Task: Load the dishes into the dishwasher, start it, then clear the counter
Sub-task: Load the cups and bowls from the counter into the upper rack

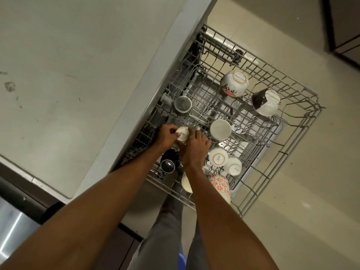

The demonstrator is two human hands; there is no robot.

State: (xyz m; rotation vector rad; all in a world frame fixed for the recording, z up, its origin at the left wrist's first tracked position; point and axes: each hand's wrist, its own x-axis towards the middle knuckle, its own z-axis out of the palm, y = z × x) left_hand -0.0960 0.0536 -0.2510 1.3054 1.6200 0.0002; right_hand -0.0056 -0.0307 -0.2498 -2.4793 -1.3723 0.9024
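The dishwasher's upper wire rack (303,137) is pulled out below the counter edge. Both hands hold one upturned white cup (182,133) at the rack's left side: my left hand (165,136) pinches it from the left, my right hand (194,148) wraps it from the right. Loaded upside down in the rack are a black mug (169,162), two white cups (218,157) (233,166), a red-flowered mug (220,185), a white bowl-like cup (220,129), a steel strainer (182,105), a floral bowl (234,83) and a brown-and-white bowl (266,102).
A pale countertop (68,75) fills the left half, with a few small stains. Beige floor (311,211) lies to the right of the rack. My legs stand beneath the rack's near edge. A steel surface (11,230) shows at lower left.
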